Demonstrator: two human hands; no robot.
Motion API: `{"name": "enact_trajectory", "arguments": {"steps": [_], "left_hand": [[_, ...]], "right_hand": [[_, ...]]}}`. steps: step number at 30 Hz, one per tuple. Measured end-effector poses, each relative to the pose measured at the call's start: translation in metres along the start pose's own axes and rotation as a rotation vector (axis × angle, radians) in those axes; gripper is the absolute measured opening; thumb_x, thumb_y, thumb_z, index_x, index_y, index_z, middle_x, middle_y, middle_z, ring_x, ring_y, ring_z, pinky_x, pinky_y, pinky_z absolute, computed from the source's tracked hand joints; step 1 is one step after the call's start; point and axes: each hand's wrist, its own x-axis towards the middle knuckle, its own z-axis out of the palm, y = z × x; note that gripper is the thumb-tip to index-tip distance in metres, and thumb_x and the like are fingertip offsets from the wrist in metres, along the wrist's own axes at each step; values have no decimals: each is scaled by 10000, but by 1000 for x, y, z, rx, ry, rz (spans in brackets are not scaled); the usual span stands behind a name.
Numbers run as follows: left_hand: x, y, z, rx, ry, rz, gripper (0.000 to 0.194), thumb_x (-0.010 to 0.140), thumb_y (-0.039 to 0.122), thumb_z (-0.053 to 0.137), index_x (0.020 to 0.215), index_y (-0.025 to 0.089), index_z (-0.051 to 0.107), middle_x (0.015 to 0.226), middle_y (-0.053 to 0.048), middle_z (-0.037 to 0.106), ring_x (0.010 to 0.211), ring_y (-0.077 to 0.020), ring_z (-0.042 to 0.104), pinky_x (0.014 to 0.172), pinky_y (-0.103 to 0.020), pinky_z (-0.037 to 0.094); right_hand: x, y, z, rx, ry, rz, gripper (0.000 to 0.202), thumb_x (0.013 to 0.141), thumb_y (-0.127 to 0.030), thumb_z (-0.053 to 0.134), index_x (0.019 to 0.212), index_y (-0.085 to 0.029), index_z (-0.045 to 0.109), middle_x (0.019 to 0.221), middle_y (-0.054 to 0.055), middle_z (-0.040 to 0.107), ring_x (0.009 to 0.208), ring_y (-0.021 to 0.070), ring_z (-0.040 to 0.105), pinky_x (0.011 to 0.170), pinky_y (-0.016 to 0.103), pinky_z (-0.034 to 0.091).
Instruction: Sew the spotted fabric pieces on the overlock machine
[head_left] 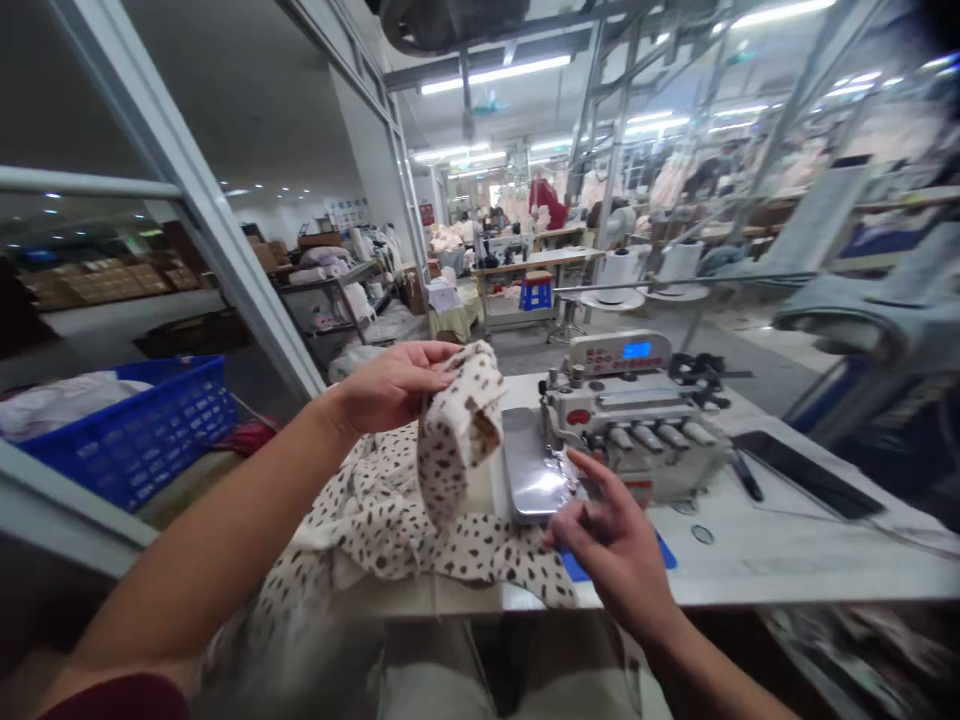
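A white fabric piece with dark spots hangs from my left hand, pinched between thumb and fingers above the table. More of the same spotted cloth lies across the table's front edge and drapes down at the left. My right hand is in front of the sewing machine, near its shiny metal plate. Its index finger points out while the others are partly curled, and nothing shows between them. Part of a blue sheet shows beside my right wrist.
On the white table to the right lie a black phone, a dark slim tool and a small ring. A blue basket with white cloth stands at the left. Metal frame bars rise beside it.
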Motion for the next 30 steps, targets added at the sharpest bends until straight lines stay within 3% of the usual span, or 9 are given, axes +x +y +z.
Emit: {"name": "enact_trajectory", "arguments": {"steps": [5, 8, 10, 12, 15, 17, 21, 26, 30], "left_hand": [[7, -37, 71, -121, -149, -99, 402, 714, 44, 733, 1104, 124, 678, 1004, -124, 724, 780, -224, 708, 700, -309, 548], [-10, -85, 115, -184, -149, -121, 359, 671, 106, 798, 1008, 140, 679, 870, -87, 720, 687, -175, 677, 659, -274, 520], [-25, -121, 138, -229, -246, -207, 408, 670, 117, 804, 1050, 160, 662, 885, -82, 717, 714, -175, 680, 700, -291, 518], [-36, -153, 153, -329, -386, -278, 537, 609, 72, 810, 1114, 172, 655, 986, -96, 718, 862, -212, 694, 808, -321, 512], [-39, -183, 163, -580, -476, -330, 531, 586, 130, 792, 1105, 146, 683, 1050, -105, 708, 980, -234, 667, 906, -335, 485], [-33, -190, 165, -771, -381, -297, 421, 649, 245, 763, 1049, 127, 704, 1025, -103, 716, 964, -232, 664, 953, -361, 480], [-22, -192, 165, -869, 56, -190, 199, 744, 240, 733, 921, 153, 710, 945, -63, 741, 876, -190, 683, 912, -341, 527], [-30, -191, 149, -669, 356, -19, 232, 767, 216, 791, 978, 178, 701, 951, -63, 755, 916, -224, 717, 883, -396, 590], [-45, -187, 125, -621, 554, 34, 191, 812, 166, 733, 1001, 174, 706, 1090, -91, 744, 1036, -249, 706, 876, -391, 614]], "right_hand": [[16, -36, -7, 449, 34, 175, 693, 823, -465, 721, 1419, -300, 410, 714, -43, 643, 360, 40, 262, 334, 167, 197], [17, -50, -23, 467, 141, 166, 593, 778, -440, 768, 1293, -256, 539, 740, -34, 636, 414, 59, 414, 367, 173, 329], [15, -58, -37, 374, 205, 162, 534, 741, -351, 821, 1209, -224, 597, 767, -17, 662, 526, 99, 554, 479, 208, 461], [12, -67, -52, 282, 105, 199, 451, 732, -321, 835, 1123, -197, 646, 742, -15, 662, 575, 117, 594, 545, 230, 493], [9, -80, -71, 188, -295, 320, 374, 740, -344, 831, 1037, -168, 684, 754, -5, 661, 590, 118, 595, 566, 237, 484], [10, -89, -80, 118, -531, 352, 378, 741, -355, 831, 1024, -154, 681, 843, 22, 675, 676, 134, 619, 623, 248, 496], [24, -102, -99, -75, -762, 382, 475, 715, -299, 842, 1117, -176, 621, 919, 9, 669, 761, 136, 626, 648, 219, 496], [58, -112, -137, -554, -727, 317, 643, 599, -148, 841, 1213, -183, 653, 806, -35, 703, 655, 130, 632, 574, 189, 493], [76, -117, -172, -864, -661, 276, 319, 567, -57, 752, 881, -113, 763, 707, -34, 707, 601, 119, 632, 556, 177, 468]]}}
